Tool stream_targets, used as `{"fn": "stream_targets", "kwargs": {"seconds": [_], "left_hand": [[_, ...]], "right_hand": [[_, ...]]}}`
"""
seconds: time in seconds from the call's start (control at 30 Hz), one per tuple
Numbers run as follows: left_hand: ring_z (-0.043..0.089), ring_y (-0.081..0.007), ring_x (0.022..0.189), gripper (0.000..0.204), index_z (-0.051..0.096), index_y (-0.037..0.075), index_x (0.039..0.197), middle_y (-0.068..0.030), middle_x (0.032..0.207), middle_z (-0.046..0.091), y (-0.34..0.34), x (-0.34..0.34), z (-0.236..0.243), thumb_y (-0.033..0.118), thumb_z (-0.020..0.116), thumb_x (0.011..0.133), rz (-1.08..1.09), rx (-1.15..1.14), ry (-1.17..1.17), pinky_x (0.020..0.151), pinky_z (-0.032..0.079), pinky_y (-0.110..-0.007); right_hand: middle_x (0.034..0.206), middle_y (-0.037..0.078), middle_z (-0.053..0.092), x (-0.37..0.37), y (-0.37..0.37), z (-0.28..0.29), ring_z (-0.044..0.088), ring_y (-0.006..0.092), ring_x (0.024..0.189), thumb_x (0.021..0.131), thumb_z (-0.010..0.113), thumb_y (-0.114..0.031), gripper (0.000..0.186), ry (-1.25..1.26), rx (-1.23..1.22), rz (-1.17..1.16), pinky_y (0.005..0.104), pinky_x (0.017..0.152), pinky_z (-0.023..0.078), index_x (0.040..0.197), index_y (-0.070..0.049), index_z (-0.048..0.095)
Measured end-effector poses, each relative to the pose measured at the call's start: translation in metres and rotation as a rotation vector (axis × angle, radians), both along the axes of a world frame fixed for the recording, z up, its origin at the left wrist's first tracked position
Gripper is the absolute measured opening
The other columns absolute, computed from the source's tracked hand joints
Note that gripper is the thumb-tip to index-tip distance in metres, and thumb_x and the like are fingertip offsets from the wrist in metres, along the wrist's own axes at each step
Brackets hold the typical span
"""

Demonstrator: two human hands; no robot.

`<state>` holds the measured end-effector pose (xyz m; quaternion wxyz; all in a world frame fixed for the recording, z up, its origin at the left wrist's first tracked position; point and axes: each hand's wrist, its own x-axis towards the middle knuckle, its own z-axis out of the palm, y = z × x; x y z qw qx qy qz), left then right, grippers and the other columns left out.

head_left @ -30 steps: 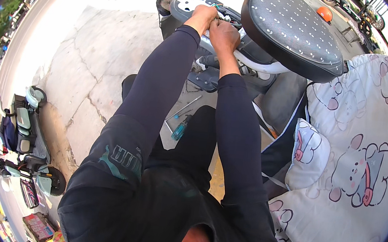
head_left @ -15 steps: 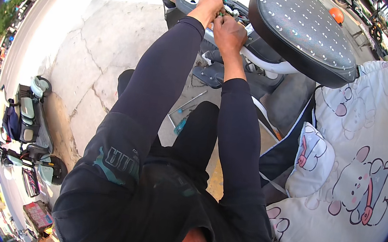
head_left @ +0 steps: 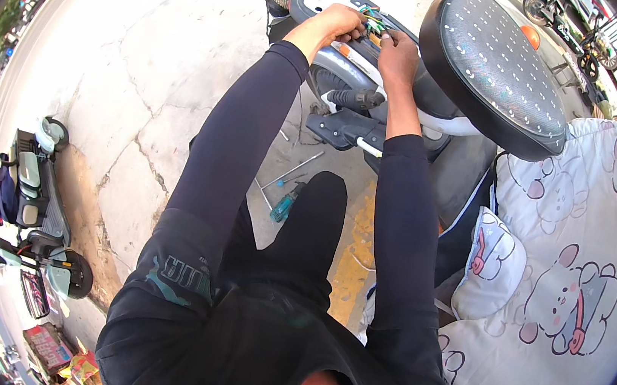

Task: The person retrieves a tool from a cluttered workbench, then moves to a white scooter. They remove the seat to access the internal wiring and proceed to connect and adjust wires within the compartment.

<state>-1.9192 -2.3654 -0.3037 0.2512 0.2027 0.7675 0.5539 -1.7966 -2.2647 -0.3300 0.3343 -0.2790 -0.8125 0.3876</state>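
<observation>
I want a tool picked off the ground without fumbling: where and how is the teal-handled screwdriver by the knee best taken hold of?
Grip the screwdriver by its thick teal handle, which looks like the end nearer the knee. It lies flat on the concrete, so come from above and pinch across the handle's sides; the thin shaft offers less hold. Both hands are up at the scooter's wires.

glossy black dimpled vinyl scooter seat [head_left: 494,65] | smooth grey plastic scooter body panel [head_left: 346,64] | rough cracked pale concrete pavement [head_left: 147,75] | soft white bear-print cloth cover [head_left: 570,298]

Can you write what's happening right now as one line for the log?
left hand: on coloured wires | right hand: at same wires | scooter: seat raised | screwdriver: on ground
</observation>
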Motion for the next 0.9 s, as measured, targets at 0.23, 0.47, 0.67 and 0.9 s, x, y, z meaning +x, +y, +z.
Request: {"fn": "stream_targets", "kwargs": {"seconds": [0.23, 0.47, 0.67, 0.9], "left_hand": [[0.071, -0.0298, 0.088, 0.030, 0.073, 0.007, 0.108, -0.0132, 0.090, 0.073, -0.012, -0.026, -0.003, 0.015, 0.077, 0.080, -0.339, -0.168, 1.008, 0.078, 0.054, -0.042], [0.053, -0.0147, 0.059, 0.020, 0.071, 0.008, 0.099, -0.0074, 0.074, 0.064, -0.025, -0.046, 0.004, 0.017, 0.077, 0.083, -0.583, 0.031, 0.999, 0.056, 0.042, -0.031], [0.052, -0.0121, 0.059, 0.021, 0.072, 0.006, 0.101, -0.0053, 0.070, 0.062, -0.034, -0.048, -0.006, 0.018, 0.077, 0.085, -0.544, 0.108, 0.937, 0.056, 0.042, -0.029], [0.053, -0.0117, 0.059, 0.019, 0.073, 0.006, 0.098, -0.0040, 0.067, 0.061, -0.036, -0.056, -0.011, 0.014, 0.078, 0.083, -0.646, 0.247, 0.857, 0.056, 0.043, -0.029]], "right_hand": [[0.088, 0.016, 0.074, -0.003, -0.007, -0.011, 0.071, 0.0211, 0.087, 0.093, 0.062, -0.008, 0.016, 0.243, -0.115, -0.023, 0.0314, 0.082, 0.053, 0.104, 0.002, 0.070], [0.108, 0.008, 0.072, 0.007, -0.013, -0.008, 0.069, 0.0256, 0.082, 0.085, 0.063, -0.006, 0.012, 0.180, 0.094, 0.002, 0.0359, 0.078, 0.054, 0.093, -0.005, 0.074], [0.102, 0.003, 0.070, 0.016, -0.030, 0.004, 0.054, 0.0085, 0.057, 0.081, 0.075, -0.010, 0.012, 0.278, 0.181, -0.020, 0.0254, 0.057, 0.047, 0.092, -0.006, 0.075], [0.093, 0.003, 0.067, 0.010, -0.056, -0.012, 0.065, 0.0182, 0.065, 0.081, 0.074, -0.013, 0.011, 0.180, 0.557, -0.161, 0.0299, 0.059, 0.053, 0.091, -0.009, 0.076]]}}
